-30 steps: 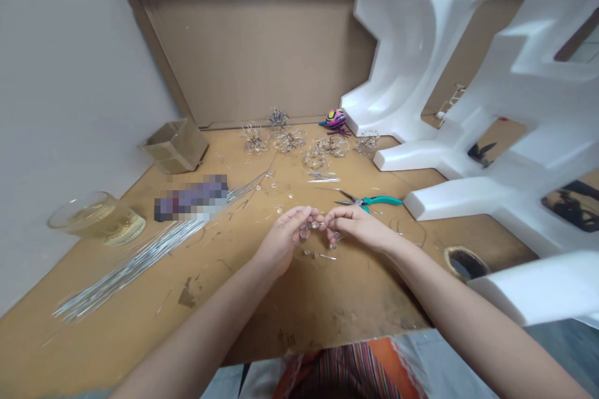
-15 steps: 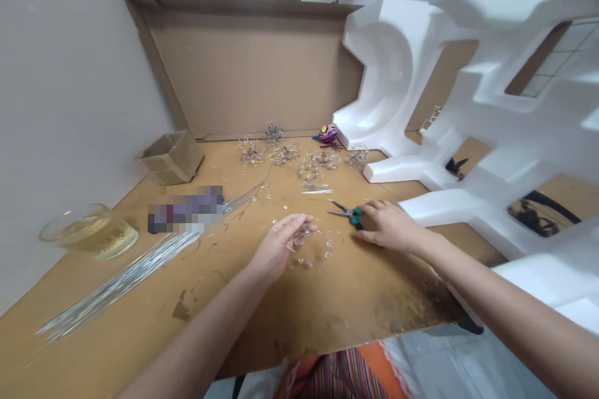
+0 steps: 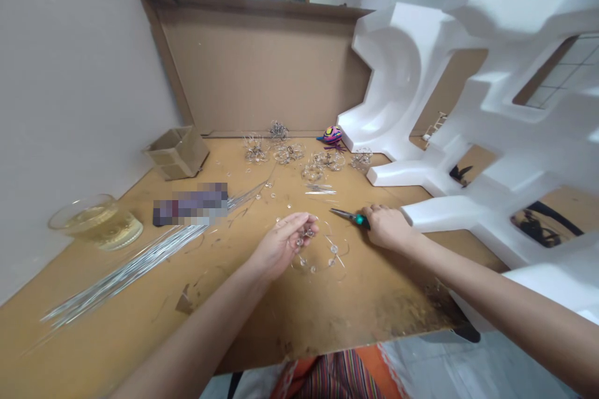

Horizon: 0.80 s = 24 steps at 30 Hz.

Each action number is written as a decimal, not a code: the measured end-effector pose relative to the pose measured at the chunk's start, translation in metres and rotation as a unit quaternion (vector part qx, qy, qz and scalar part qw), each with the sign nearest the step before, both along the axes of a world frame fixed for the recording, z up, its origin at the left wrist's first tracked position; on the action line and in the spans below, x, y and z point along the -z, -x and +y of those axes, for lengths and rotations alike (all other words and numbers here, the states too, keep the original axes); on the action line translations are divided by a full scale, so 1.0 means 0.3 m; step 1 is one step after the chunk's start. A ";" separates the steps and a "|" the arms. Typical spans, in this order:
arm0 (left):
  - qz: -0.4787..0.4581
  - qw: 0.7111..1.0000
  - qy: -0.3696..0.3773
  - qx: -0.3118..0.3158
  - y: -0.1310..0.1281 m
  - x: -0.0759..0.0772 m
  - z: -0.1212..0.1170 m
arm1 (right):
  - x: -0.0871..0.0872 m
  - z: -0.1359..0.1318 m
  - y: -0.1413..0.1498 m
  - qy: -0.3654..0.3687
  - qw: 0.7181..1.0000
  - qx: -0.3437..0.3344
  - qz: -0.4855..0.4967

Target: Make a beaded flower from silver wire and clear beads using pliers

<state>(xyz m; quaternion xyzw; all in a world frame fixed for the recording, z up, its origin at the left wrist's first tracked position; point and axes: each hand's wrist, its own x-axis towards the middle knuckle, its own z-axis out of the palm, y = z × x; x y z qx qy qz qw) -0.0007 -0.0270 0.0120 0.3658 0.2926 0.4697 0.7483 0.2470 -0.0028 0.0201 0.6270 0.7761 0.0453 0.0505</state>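
Between the fingertips of my left hand [image 3: 283,242] is a ring of thin wire strung with clear beads [image 3: 313,269]; its loop hangs out to the right over the table. My right hand [image 3: 388,227] is wrapped round the green handles of needle-nose pliers [image 3: 346,214]. The pliers' jaws point left and look closed, and most of the handles are hidden under my fingers. A short gap separates the plier tips from the bead ring. Several loose clear beads [image 3: 289,206] lie on the table beyond my left hand.
Several beaded wire pieces [image 3: 314,169] stand at the back, near a colourful ball-like item [image 3: 332,134]. At left are a bundle of wires [image 3: 135,270], a glass of yellowish liquid [image 3: 100,224] and a small cardboard box [image 3: 180,153]. White foam packing [image 3: 440,209] borders the right side.
My right hand has let go of the bead ring, moved right and closed round the pliers, lifting or turning them. My left hand keeps holding the ring. The camera view has shifted.
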 end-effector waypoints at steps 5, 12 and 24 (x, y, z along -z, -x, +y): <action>0.046 0.998 -0.030 -0.009 0.001 -0.005 -0.002 | -0.111 -0.051 -0.052 0.002 0.996 -0.044 0.080; 0.163 0.979 -0.108 -0.057 0.002 -0.019 -0.011 | -0.268 -0.219 -0.043 -0.045 0.980 -0.180 0.068; 0.242 0.942 -0.224 -0.063 0.009 -0.068 -0.045 | -0.262 -0.247 0.018 -0.117 0.970 -0.204 -0.066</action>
